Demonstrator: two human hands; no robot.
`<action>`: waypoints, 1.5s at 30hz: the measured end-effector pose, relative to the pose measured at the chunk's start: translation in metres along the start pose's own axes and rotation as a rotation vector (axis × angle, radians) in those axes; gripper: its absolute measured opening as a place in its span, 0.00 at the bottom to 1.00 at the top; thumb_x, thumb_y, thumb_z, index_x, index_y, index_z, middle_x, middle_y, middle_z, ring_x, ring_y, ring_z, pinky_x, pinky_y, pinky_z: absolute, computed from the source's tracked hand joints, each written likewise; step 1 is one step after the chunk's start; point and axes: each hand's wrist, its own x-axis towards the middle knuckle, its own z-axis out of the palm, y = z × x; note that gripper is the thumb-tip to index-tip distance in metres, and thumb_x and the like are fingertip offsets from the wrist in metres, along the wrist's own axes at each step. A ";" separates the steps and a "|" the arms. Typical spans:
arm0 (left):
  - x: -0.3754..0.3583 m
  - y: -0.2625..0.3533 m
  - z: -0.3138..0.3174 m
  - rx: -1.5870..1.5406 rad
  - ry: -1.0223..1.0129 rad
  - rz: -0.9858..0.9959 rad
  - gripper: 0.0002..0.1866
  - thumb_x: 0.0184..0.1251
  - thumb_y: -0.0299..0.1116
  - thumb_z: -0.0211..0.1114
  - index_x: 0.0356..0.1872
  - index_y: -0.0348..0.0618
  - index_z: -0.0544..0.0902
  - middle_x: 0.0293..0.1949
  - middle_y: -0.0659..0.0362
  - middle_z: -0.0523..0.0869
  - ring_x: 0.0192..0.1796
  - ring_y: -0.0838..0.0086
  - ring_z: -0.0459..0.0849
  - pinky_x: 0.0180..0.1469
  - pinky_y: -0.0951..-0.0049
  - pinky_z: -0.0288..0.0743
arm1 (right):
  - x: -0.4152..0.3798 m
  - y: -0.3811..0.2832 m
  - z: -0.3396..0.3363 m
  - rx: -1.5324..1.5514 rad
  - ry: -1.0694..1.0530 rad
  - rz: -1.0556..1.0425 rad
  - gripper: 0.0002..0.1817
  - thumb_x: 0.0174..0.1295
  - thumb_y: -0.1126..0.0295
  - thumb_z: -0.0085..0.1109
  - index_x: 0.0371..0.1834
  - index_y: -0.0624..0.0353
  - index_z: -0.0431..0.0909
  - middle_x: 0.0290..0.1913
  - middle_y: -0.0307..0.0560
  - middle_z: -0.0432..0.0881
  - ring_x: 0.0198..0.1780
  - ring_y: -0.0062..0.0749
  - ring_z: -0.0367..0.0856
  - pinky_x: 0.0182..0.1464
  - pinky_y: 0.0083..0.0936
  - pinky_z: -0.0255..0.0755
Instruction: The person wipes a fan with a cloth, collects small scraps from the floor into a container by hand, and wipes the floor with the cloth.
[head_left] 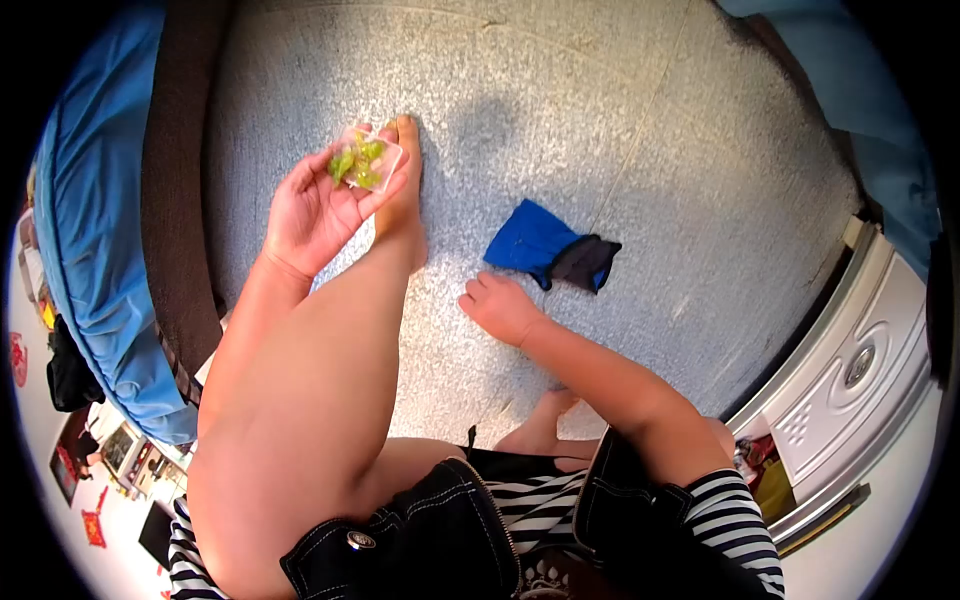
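Note:
My left hand (318,208) is closed around the edge of a small clear plastic packet (364,162) with bright green pieces inside, held up over my bare foot. On the grey speckled floor lies a crumpled blue cloth pouch (532,240) with a dark, black-edged end toward the right. Just below the pouch, my right hand (502,310) hangs over the floor with loosely bent fingers and nothing in them. Its fingertips point left, apart from the pouch.
A bed with a blue cover (95,210) and dark brown side runs along the left. On the right stands a white carved cabinet (850,380) with coloured items showing at its lower opening. My raised knee and black-and-white striped clothing fill the lower view.

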 end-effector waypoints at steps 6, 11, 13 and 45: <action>0.013 0.002 -0.001 0.060 0.055 -0.017 0.25 0.79 0.35 0.42 0.72 0.35 0.64 0.74 0.42 0.66 0.75 0.44 0.66 0.77 0.44 0.61 | 0.036 0.005 -0.057 0.149 0.175 0.160 0.02 0.53 0.70 0.59 0.28 0.54 0.78 0.32 0.43 0.76 0.40 0.41 0.78 0.38 0.34 0.77; 0.017 -0.008 0.004 0.190 -0.009 -0.081 0.26 0.80 0.37 0.43 0.72 0.33 0.64 0.71 0.38 0.69 0.72 0.47 0.70 0.75 0.46 0.65 | 0.116 -0.023 -0.185 0.444 0.585 0.110 0.06 0.54 0.74 0.62 0.36 0.55 0.81 0.38 0.44 0.80 0.42 0.42 0.80 0.40 0.36 0.77; 0.023 -0.009 0.008 0.228 0.021 -0.101 0.25 0.80 0.38 0.44 0.71 0.34 0.67 0.70 0.41 0.72 0.71 0.55 0.73 0.73 0.54 0.69 | 0.142 -0.013 -0.196 0.323 0.651 -0.023 0.11 0.54 0.81 0.67 0.41 0.58 0.84 0.40 0.46 0.83 0.40 0.45 0.81 0.41 0.34 0.77; -0.026 0.013 -0.022 -0.110 0.091 -0.111 0.21 0.81 0.37 0.47 0.67 0.35 0.68 0.67 0.39 0.72 0.70 0.44 0.72 0.73 0.42 0.68 | 0.054 0.094 -0.094 -0.251 -0.067 0.219 0.32 0.59 0.67 0.65 0.69 0.54 0.73 0.76 0.50 0.66 0.79 0.59 0.55 0.79 0.61 0.42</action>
